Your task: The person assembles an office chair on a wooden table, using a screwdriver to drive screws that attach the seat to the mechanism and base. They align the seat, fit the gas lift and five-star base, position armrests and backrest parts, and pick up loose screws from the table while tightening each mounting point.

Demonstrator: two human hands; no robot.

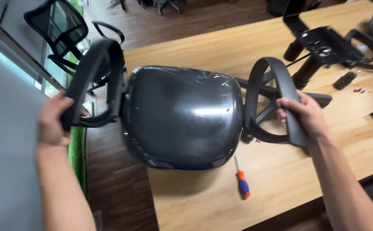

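A person's left hand (53, 122) and right hand (303, 112) grip the armrests of a plastic-wrapped chair seat (182, 115) above a wooden table (280, 179), screwdriver (241, 182) beneath

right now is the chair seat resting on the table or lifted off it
Lifted, it seems: the seat is held by both armrests, left hand and right hand, overhanging the table edge; contact underneath is hidden.

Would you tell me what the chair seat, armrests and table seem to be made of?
Chair seat: dark cushion under glossy clear plastic film, judging by wrinkles and glare. Armrests: matte black, probably moulded plastic. Table: light wood-grain surface, possibly laminate.
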